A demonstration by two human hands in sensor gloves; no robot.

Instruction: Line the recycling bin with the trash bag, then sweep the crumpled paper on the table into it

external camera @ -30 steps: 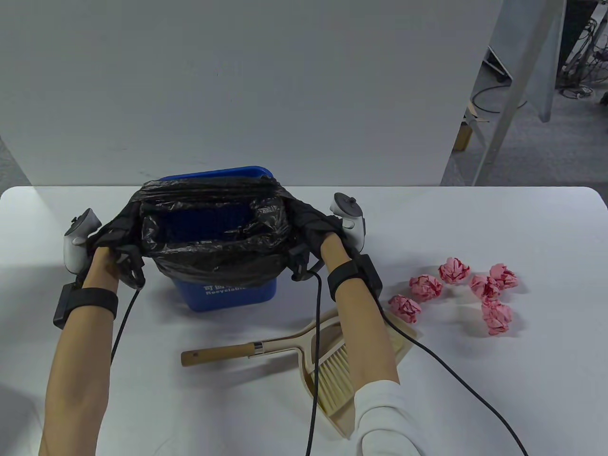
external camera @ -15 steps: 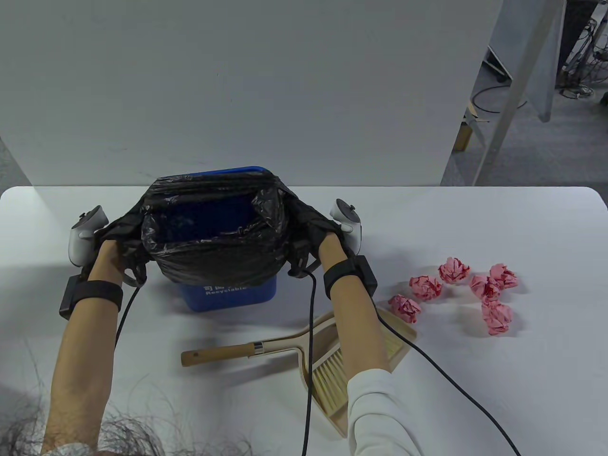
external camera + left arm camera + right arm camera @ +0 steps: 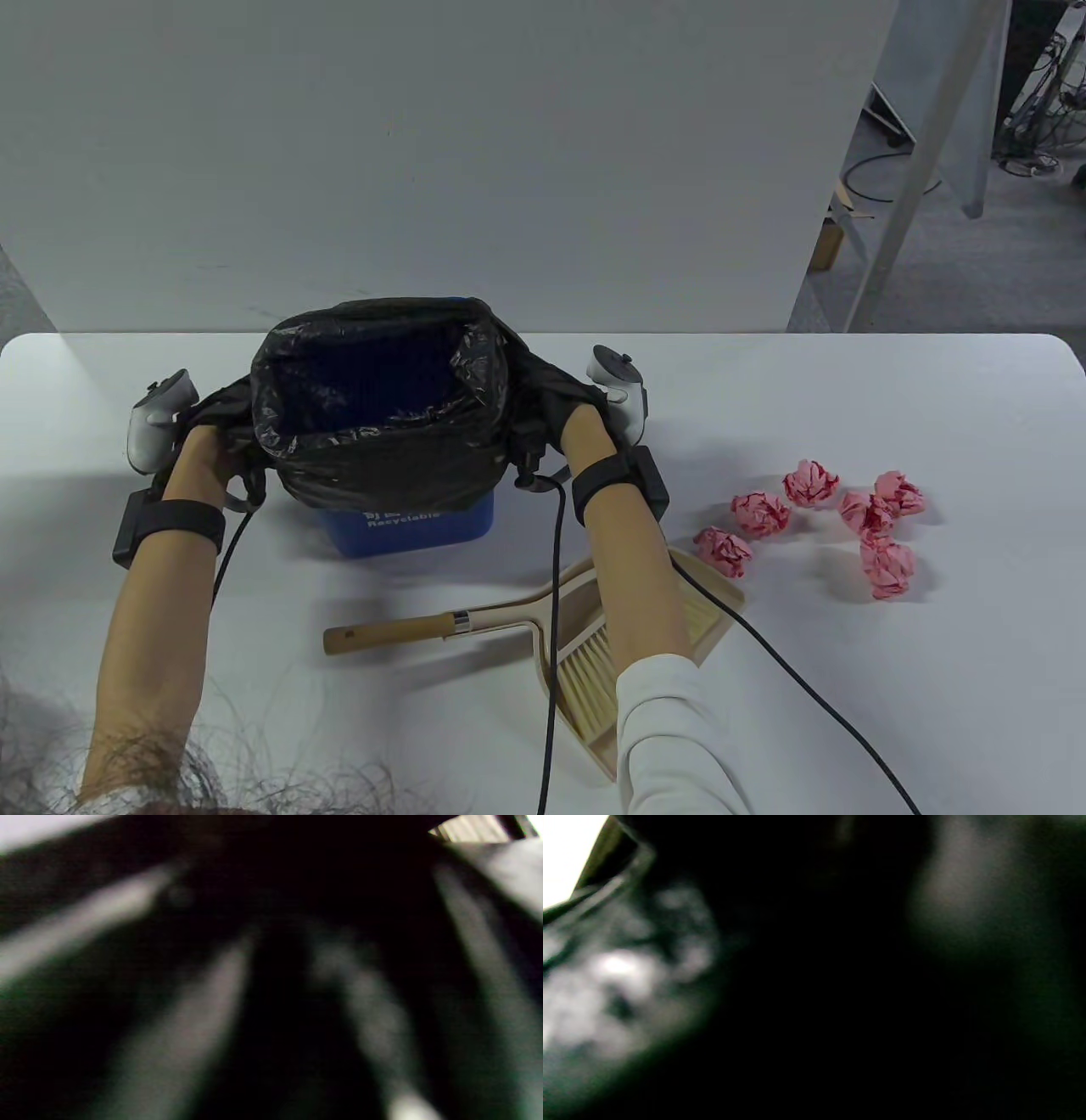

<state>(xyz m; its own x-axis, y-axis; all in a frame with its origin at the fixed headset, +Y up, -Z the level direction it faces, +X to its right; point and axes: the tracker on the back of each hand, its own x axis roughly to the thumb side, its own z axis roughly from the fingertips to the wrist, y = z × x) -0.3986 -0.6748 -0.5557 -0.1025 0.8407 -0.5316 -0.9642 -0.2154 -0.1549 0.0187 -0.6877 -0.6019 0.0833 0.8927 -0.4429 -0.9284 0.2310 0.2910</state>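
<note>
The black trash bag (image 3: 386, 441) sits in the blue recycling bin (image 3: 407, 522), its mouth open and its edge folded down over the rim on all sides, so that only the lower front of the bin, with white lettering, shows beneath the plastic. The bin stands upright on the white table (image 3: 933, 679). The left hand (image 3: 208, 433) is at the bin's left side and the right hand (image 3: 568, 416) at its right side, each gloved hand gripping a gathered fold of the bag's overhang; a grey tracker rides on the back of each.

Both wrist views are dark and blurred, filled with black plastic, and show no finger detail.

In front of the bin lies a beige dustpan (image 3: 704, 607) with a hand brush (image 3: 399, 630) resting in it, the wooden handle pointing left; the right forearm crosses over the pan. To the right of the bin, well apart from it, six crumpled pink paper balls (image 3: 810, 484) lie in a loose cluster.
</note>
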